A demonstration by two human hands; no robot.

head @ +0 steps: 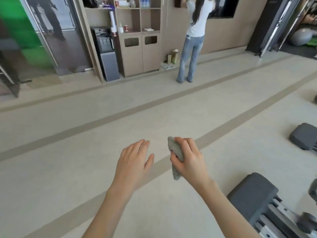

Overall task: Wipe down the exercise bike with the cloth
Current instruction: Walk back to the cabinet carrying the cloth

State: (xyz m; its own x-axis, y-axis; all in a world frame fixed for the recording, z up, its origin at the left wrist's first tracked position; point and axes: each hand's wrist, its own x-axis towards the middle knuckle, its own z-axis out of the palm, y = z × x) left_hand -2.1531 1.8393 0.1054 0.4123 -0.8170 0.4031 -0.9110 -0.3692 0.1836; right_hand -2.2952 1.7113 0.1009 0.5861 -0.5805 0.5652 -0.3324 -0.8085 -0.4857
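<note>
My right hand (190,158) fingers grip the bunched cloth (175,152) above the floor (85,152); left hand (135,158) open, empty. Grey padded machine (253,191) low right, apart. Risk: the cloth's loose tail snags its frame and pulls free.

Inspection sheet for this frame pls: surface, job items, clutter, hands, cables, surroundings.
Surface: pale floor with darker stripes.
Job's things: grey cloth bunched in the right hand; grey padded machine at lower right, cut off by the frame, untouched; cannot tell if it is the bike.
Clutter: small boxes on the floor by the wall.
Grippers: left hand open, empty; right hand grips the cloth.
Cables: nothing seen.
Surroundings: another person facing the wall, shelf unit, water dispenser.
</note>
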